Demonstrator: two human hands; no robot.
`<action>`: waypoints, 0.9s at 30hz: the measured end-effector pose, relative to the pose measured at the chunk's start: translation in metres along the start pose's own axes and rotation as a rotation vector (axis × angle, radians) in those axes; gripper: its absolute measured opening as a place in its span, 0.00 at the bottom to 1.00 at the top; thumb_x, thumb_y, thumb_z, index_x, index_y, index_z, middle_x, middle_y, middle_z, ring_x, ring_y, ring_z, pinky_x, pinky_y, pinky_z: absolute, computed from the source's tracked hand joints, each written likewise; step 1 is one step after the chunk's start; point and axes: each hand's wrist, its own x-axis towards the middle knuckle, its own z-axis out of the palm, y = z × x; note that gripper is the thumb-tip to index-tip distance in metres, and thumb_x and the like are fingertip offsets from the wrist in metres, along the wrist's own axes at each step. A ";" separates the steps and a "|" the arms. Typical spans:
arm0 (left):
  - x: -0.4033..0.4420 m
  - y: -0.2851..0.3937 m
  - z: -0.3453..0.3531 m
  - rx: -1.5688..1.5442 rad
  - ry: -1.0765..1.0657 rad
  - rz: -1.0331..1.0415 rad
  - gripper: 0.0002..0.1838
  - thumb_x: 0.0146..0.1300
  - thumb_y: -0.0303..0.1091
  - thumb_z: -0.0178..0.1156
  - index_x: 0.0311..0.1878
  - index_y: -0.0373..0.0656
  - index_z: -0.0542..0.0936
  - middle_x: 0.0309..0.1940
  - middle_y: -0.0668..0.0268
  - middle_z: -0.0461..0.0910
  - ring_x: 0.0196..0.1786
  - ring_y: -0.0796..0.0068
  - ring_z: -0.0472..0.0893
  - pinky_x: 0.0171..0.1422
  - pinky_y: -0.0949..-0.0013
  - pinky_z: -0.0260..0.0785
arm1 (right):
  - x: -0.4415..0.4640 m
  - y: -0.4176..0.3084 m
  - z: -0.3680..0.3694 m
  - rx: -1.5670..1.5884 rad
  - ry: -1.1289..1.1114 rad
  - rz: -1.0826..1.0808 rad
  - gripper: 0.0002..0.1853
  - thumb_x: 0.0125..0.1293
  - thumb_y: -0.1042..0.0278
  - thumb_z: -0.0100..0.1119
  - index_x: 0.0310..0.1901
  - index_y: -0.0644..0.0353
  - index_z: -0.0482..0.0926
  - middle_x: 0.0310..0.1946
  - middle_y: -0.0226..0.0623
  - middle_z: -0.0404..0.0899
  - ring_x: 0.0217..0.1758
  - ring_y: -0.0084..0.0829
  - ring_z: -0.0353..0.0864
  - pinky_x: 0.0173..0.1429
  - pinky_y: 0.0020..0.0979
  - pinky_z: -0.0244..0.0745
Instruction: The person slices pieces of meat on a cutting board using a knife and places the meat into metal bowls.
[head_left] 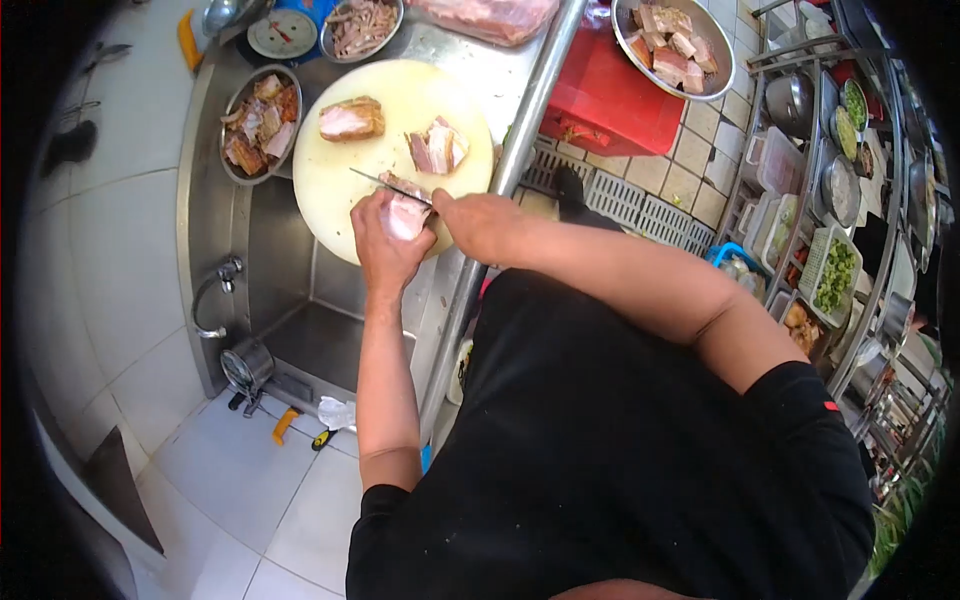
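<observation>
My left hand [388,245] is closed round a chunk of pork belly [408,217] near the front edge of a round, pale cutting board [325,205]. In my right hand [482,228] is a knife [385,184], its handle hidden by the fingers. The blade lies across the far part of the chunk, close to my left fingers; how deep it has cut I cannot tell. Farther back on the board are a browned pork piece [352,119] and a second piece [438,147] showing cut faces.
Left of the board stands a metal bowl of meat pieces [262,128]. Behind are a bowl of meat strips [362,27], a dial scale [283,34] and a large slab of raw meat [485,15]. The sink [325,340] lies nearer. A pork bowl [672,50] sits above a red box [610,105].
</observation>
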 end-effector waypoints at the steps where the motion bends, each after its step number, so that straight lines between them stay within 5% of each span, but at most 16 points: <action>1: 0.003 -0.008 -0.007 0.059 0.011 -0.001 0.40 0.38 0.33 0.76 0.59 0.42 0.73 0.55 0.52 0.72 0.62 0.49 0.73 0.67 0.52 0.69 | -0.001 0.002 -0.001 -0.017 -0.022 0.002 0.16 0.67 0.77 0.50 0.55 0.69 0.67 0.37 0.62 0.83 0.45 0.58 0.85 0.47 0.53 0.79; 7: 0.010 -0.048 -0.053 0.094 0.086 -0.085 0.38 0.42 0.33 0.76 0.60 0.39 0.72 0.57 0.52 0.73 0.61 0.50 0.74 0.69 0.55 0.68 | -0.008 -0.006 -0.016 0.014 -0.157 0.065 0.26 0.67 0.73 0.51 0.68 0.61 0.65 0.45 0.59 0.84 0.50 0.55 0.85 0.53 0.52 0.78; 12: 0.003 -0.054 -0.038 0.015 0.033 0.062 0.40 0.43 0.31 0.75 0.62 0.39 0.70 0.62 0.51 0.70 0.66 0.50 0.72 0.73 0.54 0.64 | -0.021 -0.006 -0.034 0.111 -0.180 0.119 0.30 0.71 0.70 0.46 0.75 0.58 0.62 0.52 0.61 0.82 0.55 0.57 0.83 0.60 0.51 0.76; 17: 0.011 -0.024 -0.057 0.223 -0.035 0.035 0.40 0.46 0.36 0.74 0.65 0.39 0.71 0.69 0.48 0.68 0.73 0.49 0.67 0.76 0.52 0.63 | -0.061 0.016 -0.070 0.156 0.006 0.106 0.24 0.73 0.68 0.47 0.69 0.61 0.67 0.51 0.62 0.81 0.57 0.59 0.81 0.61 0.51 0.74; 20: 0.045 0.017 -0.047 0.129 -0.064 -0.050 0.42 0.49 0.43 0.75 0.68 0.41 0.71 0.70 0.46 0.68 0.71 0.46 0.71 0.73 0.52 0.65 | -0.076 0.035 -0.088 0.159 0.134 0.098 0.22 0.73 0.67 0.48 0.66 0.62 0.68 0.51 0.62 0.80 0.59 0.59 0.80 0.62 0.50 0.73; 23: 0.078 0.054 -0.026 0.379 -0.335 -0.095 0.44 0.52 0.48 0.74 0.70 0.41 0.69 0.68 0.43 0.69 0.65 0.44 0.77 0.69 0.50 0.69 | -0.086 0.050 -0.095 0.162 0.230 0.092 0.21 0.72 0.67 0.48 0.65 0.61 0.69 0.50 0.63 0.80 0.57 0.61 0.79 0.61 0.53 0.72; 25: 0.093 0.056 -0.006 0.475 -0.503 -0.299 0.43 0.52 0.49 0.73 0.70 0.43 0.69 0.66 0.42 0.70 0.60 0.41 0.80 0.65 0.48 0.72 | -0.094 0.058 -0.094 0.178 0.318 0.048 0.21 0.72 0.66 0.48 0.65 0.59 0.69 0.48 0.63 0.81 0.55 0.63 0.80 0.60 0.56 0.72; 27: 0.094 0.033 0.010 0.451 -0.478 -0.280 0.41 0.52 0.47 0.73 0.68 0.44 0.70 0.63 0.43 0.71 0.59 0.42 0.80 0.64 0.48 0.73 | -0.108 0.059 -0.095 0.208 0.318 0.080 0.21 0.72 0.67 0.48 0.65 0.59 0.68 0.48 0.63 0.81 0.55 0.64 0.80 0.59 0.55 0.72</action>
